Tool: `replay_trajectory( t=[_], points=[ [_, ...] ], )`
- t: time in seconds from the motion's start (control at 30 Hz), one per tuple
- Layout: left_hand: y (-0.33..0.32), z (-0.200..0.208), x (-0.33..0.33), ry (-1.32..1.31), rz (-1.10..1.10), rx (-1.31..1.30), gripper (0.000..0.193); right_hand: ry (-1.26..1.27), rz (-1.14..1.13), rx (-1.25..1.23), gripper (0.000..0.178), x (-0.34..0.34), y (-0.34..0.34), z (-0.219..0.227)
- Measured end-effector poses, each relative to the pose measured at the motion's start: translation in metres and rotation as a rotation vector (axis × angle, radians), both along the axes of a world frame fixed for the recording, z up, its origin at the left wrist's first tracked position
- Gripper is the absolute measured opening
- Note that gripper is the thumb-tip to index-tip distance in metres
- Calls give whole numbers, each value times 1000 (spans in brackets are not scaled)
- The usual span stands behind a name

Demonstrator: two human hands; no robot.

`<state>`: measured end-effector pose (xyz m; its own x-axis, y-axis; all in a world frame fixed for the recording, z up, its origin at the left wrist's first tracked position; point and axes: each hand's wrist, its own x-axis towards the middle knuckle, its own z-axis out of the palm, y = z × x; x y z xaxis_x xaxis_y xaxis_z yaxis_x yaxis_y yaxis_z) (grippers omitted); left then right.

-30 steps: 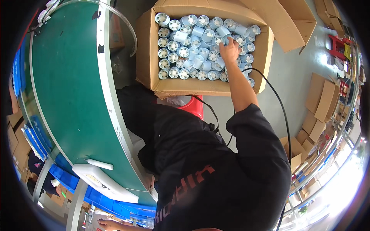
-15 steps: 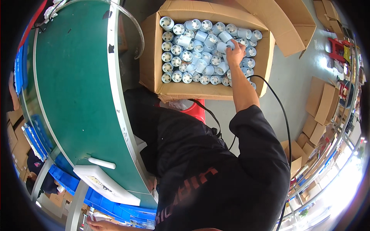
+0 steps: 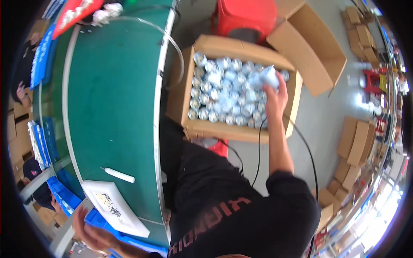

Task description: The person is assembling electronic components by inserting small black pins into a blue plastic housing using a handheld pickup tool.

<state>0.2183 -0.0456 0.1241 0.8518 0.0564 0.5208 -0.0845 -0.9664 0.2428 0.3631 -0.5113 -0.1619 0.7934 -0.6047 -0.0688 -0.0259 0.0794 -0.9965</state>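
From where I stand, the right hand (image 3: 277, 95) has its fingers and thumb closed round a pale blue tube (image 3: 270, 78), between one and two o'clock, over the far right part of the carton (image 3: 228, 125). More tubes (image 3: 204, 99) crowd the carton below it, some upright in rows, others jumbled on top. The step in hand looks like picking out a single tube (blur keeps me from telling whether it is quite clear of its neighbours). The next move, I'd judge, calls for a firm grip and a straight rise past the carton's wall, minding the black cable (image 3: 258, 165) close by the forearm.

The left hand (image 3: 89, 232) hangs between seven and eight o'clock, fingers loosely apart from the thumb, with nothing I can see in its grasp. It is just beside the white tray (image 3: 134, 227); the white-handled tool (image 3: 120, 175) lies at eight o'clock on the green table (image 3: 114, 107).
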Motion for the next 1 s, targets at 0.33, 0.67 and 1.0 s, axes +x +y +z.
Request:
replay_trajectory(
  t=[0.33, 0.67, 1.0],
  points=[
    [-75, -54, 94, 263, -360, -557, 81, -460, 1168, 933, 65, -8, 249, 168],
    [35, -68, 93, 672, -37, -336, 41, -720, 784, -158, 26, 21, 254, 132],
    [106, -73, 95, 706, -13, -5, 51, 871, -250, -766, 39, -19, -64, -174]
  ],
)
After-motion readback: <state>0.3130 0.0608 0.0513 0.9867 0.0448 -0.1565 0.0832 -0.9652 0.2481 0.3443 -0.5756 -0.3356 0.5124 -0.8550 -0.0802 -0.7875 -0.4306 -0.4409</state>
